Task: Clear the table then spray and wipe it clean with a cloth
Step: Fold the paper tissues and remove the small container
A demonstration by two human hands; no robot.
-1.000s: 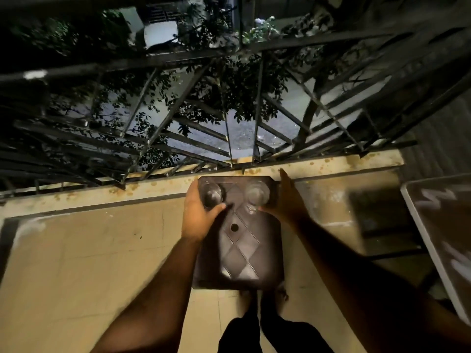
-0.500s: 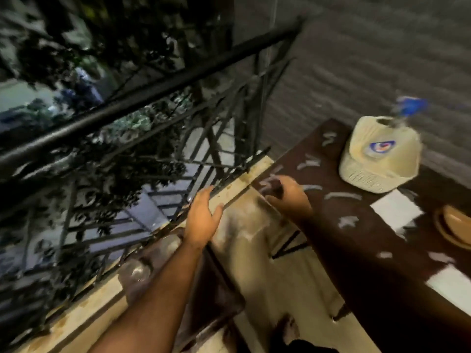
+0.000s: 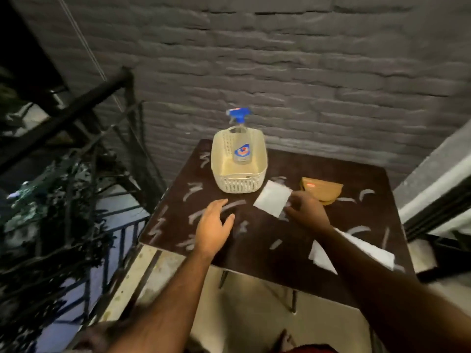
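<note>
Hands now over table [image 3: 331, 171]: left hand [image 3: 212, 225] spread, empty; right hand [image 3: 307, 210] touching white napkin [image 3: 272, 201], grip unclear.

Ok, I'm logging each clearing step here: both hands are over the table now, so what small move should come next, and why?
Probably the right hand should pinch the white paper at its fingertips and lift it off. The table is not cleared: the basket with the spray bottle, a tan dish and a second white sheet still sit on it, so spraying would be premature. The left hand hovers open.
</note>
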